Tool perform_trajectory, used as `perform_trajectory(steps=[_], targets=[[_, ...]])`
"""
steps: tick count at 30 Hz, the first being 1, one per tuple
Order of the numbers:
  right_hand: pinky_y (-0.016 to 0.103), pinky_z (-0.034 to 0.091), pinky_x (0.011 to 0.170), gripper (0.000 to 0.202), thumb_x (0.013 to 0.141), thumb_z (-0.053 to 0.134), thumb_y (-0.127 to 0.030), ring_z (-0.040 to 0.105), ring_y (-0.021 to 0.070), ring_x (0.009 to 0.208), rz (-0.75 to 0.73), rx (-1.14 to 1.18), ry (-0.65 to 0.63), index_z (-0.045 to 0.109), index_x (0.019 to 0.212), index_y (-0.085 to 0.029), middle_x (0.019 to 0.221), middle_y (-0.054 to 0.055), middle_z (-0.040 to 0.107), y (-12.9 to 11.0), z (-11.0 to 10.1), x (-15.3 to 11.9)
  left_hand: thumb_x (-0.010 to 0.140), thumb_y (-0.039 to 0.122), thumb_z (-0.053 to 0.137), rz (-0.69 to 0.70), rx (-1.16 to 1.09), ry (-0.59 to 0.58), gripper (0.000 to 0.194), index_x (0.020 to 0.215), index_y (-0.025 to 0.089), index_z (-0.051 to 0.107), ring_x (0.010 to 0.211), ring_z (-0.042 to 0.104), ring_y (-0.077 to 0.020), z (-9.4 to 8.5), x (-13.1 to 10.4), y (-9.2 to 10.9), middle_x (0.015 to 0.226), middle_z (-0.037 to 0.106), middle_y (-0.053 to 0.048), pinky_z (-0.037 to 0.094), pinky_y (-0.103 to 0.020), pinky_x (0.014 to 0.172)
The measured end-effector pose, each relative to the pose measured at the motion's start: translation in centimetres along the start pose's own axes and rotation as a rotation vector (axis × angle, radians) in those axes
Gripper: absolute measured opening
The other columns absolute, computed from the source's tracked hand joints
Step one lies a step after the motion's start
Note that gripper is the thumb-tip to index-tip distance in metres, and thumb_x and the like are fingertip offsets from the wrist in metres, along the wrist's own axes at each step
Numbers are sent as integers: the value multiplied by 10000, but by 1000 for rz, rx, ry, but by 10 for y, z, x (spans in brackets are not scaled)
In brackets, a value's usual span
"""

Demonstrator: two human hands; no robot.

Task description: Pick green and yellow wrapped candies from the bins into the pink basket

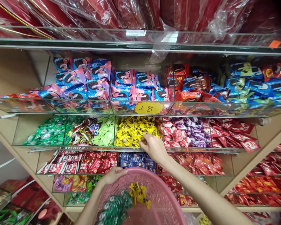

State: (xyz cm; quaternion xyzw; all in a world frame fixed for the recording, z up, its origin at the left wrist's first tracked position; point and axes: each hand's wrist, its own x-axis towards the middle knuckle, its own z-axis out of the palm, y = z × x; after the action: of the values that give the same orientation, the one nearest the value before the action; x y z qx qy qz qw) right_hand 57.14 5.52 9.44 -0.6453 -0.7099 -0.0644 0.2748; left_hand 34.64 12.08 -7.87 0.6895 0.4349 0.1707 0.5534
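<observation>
With its fingers hooked over the far rim, my left hand [113, 175] holds a pink plastic basket [170, 193] tilted towards me. Inside it lie green-wrapped candies [115, 207] on the left and a smaller heap of yellow-wrapped candies [139, 194] near the middle. My right hand [154, 148] reaches over the front edge of a shelf bin, its fingers closed in a pinch on the pile of yellow-wrapped candies [131, 129]. The back of the hand hides most of what is between the fingertips.
Glass shelf edges [84, 148] run across in front of me. Green candies [45, 132] and Snickers bars [93, 127] fill bins to the left; red-and-white and purple candies [196, 131] lie right. Cookie packs [99, 89] sit above a yellow "28" tag [148, 107].
</observation>
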Motion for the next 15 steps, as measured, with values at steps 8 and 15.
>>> perform_trajectory(steps=[8, 15], targets=[[225, 348, 624, 171, 881, 466, -224, 565, 136, 692, -5, 163, 195, 615, 807, -187, 776, 24, 631, 6, -14, 4, 624, 724, 557, -7, 56, 13, 571, 614, 165, 442, 553, 302, -82, 0, -4, 8, 563, 346, 52, 203, -224, 513], [221, 388, 653, 196, 912, 446, -261, 564, 119, 697, -277, 403, -86, 617, 846, -191, 784, 13, 634, 7, -21, -38, 614, 733, 552, -7, 75, 6, 579, 620, 162, 460, 547, 297, -84, 2, -5, 13, 571, 344, 51, 193, -232, 520]])
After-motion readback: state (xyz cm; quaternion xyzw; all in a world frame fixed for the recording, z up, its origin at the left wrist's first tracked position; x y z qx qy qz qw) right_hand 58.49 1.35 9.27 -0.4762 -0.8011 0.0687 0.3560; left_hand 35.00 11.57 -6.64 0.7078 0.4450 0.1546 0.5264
